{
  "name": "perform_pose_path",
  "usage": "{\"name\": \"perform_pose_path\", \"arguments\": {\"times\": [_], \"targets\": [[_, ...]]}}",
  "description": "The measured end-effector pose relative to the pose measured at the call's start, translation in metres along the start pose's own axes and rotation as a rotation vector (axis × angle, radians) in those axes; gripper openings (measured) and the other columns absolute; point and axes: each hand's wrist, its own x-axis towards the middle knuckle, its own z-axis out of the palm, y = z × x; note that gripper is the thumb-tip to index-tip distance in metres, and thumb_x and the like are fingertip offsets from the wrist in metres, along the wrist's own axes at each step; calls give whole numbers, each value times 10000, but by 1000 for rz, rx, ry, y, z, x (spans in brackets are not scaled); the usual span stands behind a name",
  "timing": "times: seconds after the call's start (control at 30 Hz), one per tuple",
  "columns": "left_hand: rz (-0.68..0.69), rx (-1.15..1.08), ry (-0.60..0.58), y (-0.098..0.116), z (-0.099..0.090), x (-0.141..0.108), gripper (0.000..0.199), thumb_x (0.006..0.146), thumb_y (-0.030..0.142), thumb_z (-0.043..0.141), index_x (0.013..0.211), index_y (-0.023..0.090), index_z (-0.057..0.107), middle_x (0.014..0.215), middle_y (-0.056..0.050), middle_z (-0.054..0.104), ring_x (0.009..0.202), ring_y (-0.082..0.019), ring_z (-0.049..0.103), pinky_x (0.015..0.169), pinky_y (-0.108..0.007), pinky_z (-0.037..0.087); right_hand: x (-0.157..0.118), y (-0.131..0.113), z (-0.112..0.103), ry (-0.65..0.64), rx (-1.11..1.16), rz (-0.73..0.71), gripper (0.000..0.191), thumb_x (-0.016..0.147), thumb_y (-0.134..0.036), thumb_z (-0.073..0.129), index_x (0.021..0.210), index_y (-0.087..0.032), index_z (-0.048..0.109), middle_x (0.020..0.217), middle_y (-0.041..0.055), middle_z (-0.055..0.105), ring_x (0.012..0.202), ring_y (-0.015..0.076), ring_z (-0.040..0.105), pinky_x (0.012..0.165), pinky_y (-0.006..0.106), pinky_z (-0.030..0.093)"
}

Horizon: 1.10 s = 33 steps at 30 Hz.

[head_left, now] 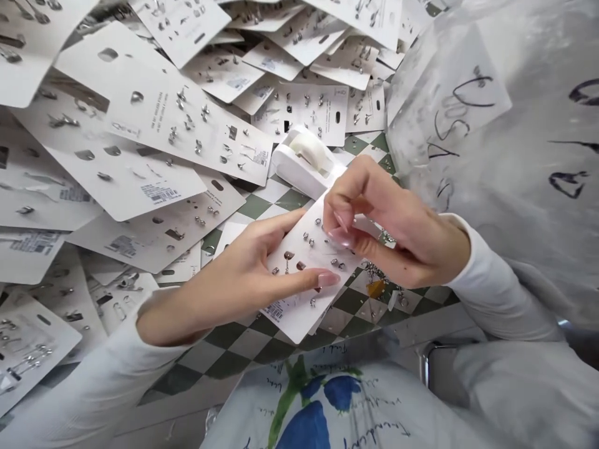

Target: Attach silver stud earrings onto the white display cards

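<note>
My left hand (262, 274) grips a white earring card (299, 315), its thumb lying across the front. Rows of small metal earring pieces and a barcode show on the card's face, which is tilted over the table. Over the card's upper right part, my right hand (388, 227) is closed in a pinch. What sits between its fingertips, if anything, is too small to make out. Just beyond the card stands a white tape dispenser (302, 168) with a roll of clear tape. Part of the card is hidden behind my right fingers.
Many earring cards (187, 125) lie heaped on the left and at the back. A large clear plastic bag (505, 149) with black handwriting bulges on the right. Loose jewellery pieces (374, 287) lie on the green-and-white checked tabletop (243, 346) near its front edge.
</note>
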Motion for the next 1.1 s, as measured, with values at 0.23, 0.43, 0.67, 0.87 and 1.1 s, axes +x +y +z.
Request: {"name": "perform_pose_path", "arguments": {"times": [0.23, 0.43, 0.67, 0.87, 1.1], "targets": [[29, 38, -4, -2, 0, 3, 198, 843, 140, 802, 998, 243, 736, 593, 78, 448, 575, -81, 509, 487, -137, 412, -2, -1, 2, 37, -50, -2, 221, 931, -26, 480, 980, -221, 387, 876, -7, 397, 822, 137, 502, 670, 262, 473], [-45, -135, -66, 1, 1, 3, 303, 830, 130, 799, 1100, 242, 721, 778, 62, 614, 565, -68, 465, 461, -152, 389, 2, -7, 1, 45, 94, 48, 255, 957, -4, 464, 923, -227, 345, 917, -3, 377, 752, 112, 444, 572, 239, 390], [-89, -257, -82, -3, 1, 3, 440, 687, -23, 846, 1016, 256, 753, 801, 65, 646, 651, -78, 566, 533, -109, 459, -1, -3, 0, 6, 6, 56, 282, 908, -21, 540, 941, -236, 361, 874, -12, 355, 794, 157, 513, 619, 282, 450], [-125, -179, -74, 0, 2, 3, 233, 806, 145, 825, 1010, 226, 746, 655, 60, 569, 480, -65, 461, 392, -149, 362, -2, -4, 1, 12, -84, 22, 261, 902, 41, 435, 953, -209, 379, 874, -5, 383, 814, 133, 510, 627, 248, 461], [-34, 17, -18, 2, 2, 2, 116, 914, 259, 741, 1016, 216, 778, 599, 48, 509, 459, -63, 342, 385, -170, 295, -2, -5, 1, -44, -29, 49, 271, 888, 22, 447, 942, -226, 350, 883, -3, 389, 801, 132, 471, 648, 258, 446]]}}
